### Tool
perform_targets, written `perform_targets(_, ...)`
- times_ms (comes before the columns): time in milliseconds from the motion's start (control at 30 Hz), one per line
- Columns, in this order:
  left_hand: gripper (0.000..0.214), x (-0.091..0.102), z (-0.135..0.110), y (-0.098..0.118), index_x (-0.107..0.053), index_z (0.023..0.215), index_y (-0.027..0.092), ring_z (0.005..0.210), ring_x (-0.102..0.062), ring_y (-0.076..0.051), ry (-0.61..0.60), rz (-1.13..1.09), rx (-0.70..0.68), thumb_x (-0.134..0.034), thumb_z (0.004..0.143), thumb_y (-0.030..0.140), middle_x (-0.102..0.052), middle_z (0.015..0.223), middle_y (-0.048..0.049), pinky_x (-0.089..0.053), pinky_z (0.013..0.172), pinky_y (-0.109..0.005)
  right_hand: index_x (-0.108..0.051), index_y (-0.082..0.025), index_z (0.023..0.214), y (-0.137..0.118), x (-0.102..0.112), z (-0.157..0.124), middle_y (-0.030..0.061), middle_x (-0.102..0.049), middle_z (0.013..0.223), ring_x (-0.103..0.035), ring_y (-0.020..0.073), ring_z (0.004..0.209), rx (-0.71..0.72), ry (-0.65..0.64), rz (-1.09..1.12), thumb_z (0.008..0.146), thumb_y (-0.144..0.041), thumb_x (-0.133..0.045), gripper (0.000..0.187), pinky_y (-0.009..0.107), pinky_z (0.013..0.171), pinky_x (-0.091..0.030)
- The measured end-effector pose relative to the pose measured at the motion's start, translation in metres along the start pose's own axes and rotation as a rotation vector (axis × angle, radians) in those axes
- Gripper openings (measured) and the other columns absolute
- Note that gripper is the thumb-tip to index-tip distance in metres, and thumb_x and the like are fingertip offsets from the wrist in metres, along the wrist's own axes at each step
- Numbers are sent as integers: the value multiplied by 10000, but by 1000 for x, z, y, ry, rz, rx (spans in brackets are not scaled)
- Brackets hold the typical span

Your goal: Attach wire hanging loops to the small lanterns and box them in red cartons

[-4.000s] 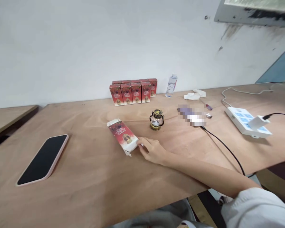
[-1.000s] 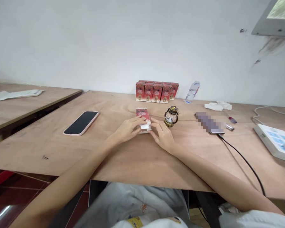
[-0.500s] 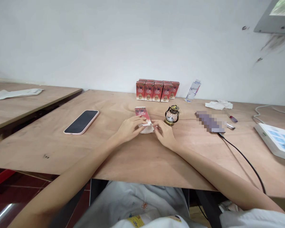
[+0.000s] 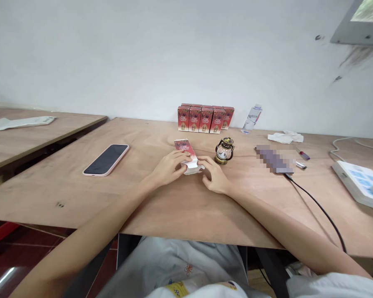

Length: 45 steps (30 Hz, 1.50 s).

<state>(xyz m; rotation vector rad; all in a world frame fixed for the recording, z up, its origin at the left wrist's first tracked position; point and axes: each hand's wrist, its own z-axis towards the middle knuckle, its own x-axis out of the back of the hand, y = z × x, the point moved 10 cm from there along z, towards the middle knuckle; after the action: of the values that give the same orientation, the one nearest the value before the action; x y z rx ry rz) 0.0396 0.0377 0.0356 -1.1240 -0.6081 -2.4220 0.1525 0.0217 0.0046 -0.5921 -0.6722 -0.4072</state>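
A small red printed carton (image 4: 186, 148) lies on the table with its white end flaps (image 4: 192, 167) opened towards me. My left hand (image 4: 170, 169) grips it from the left, its fingers across the printed face and the thumb by the flaps. At the right side of the flaps is my right hand (image 4: 217, 177): the forefinger reaches the carton's edge and the thumb is apart from it. Just beyond that hand stands a small bronze-coloured lantern (image 4: 224, 152) with a clear glass body. The inside of the carton cannot be made out.
Several matching red boxes (image 4: 200, 120) stand in rows near the wall, beside a clear bottle (image 4: 252, 118). A pink-edged phone (image 4: 106, 159) lies left. To the right are crumpled tissue (image 4: 285, 137), a cabled phone (image 4: 275, 160), a small screwdriver (image 4: 303, 155) and a white box (image 4: 360, 184).
My right thumb has moved away from the forefinger and towards me. The carton has turned slightly, its far end shifting left, and more of its white flaps shows. The lantern stays put.
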Motion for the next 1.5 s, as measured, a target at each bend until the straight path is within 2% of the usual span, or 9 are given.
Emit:
perform_targets(100,290,0,0,-3,-672,1070,194,1136,-623,-236,9,6,13,-471,861,192,-703,1161,-72,-478,1029,-477,-530,-186,1132,1,-3,0,151,-531,1289,-561,257,1195,-12,-19,0,648,-38,-485,507,425,1002,-480)
perform_targets(267,266,-1,-1,3,-672,1072,185,1158,-613,-243,-14,-19,-41,-479,897,238,-696,1175,-84,-461,1051,-480,-604,-206,966,8,5,1,115,-619,1124,-623,225,1072,-61,104,-9,836,-169,-528,155,388,937,-514)
perform_targets(433,496,-2,-4,18,-496,1343,206,1293,-520,-256,3,-100,-120,-599,882,359,-590,1339,-120,-426,1096,-465,-653,-209,831,26,20,-1,77,-669,970,-650,207,926,-211,265,88,842,-243,-588,75,350,825,-555)
perform_targets(567,746,0,-5,28,-293,1466,218,1413,-369,-292,75,-25,-184,-662,843,397,-427,1481,-175,-374,1124,-507,-686,-204,892,52,14,-9,66,-678,997,-656,194,842,-450,377,492,792,-367,-654,194,358,738,-602)
perform_targets(767,710,3,-3,19,-358,1420,208,1391,-392,-322,100,226,-145,-675,820,418,-446,1470,-177,-285,1149,-530,-696,-197,1003,50,-17,-11,56,-694,1102,-692,169,793,-549,268,962,780,-322,-565,287,417,803,-620)
perform_targets(967,537,18,-4,8,-469,1307,239,1254,-532,-301,239,272,-68,-616,833,443,-574,1347,-143,-401,1021,-472,-633,-260,1176,20,-11,-5,24,-697,1023,-664,173,949,-394,210,800,870,-323,-540,326,384,860,-602)
perform_targets(1167,487,26,-6,12,-515,1266,249,1171,-595,-279,300,300,-99,-613,822,422,-635,1270,-114,-419,981,-450,-571,-288,1266,16,11,-8,65,-611,1174,-619,178,994,-351,354,540,908,-407,-546,378,325,782,-612)
perform_targets(1300,412,26,-5,15,-557,1223,249,1195,-585,-276,260,267,-110,-598,828,360,-654,1252,-103,-414,996,-459,-587,-295,1236,16,16,-9,67,-562,1301,-616,186,1051,-331,414,588,903,-420,-559,358,337,779,-625)
perform_targets(1500,395,18,-1,15,-585,1215,267,1255,-547,-277,183,260,-108,-596,824,325,-632,1297,-93,-412,1030,-485,-637,-243,1152,19,23,-14,63,-675,1133,-656,180,965,-363,509,574,898,-438,-569,327,364,828,-613)
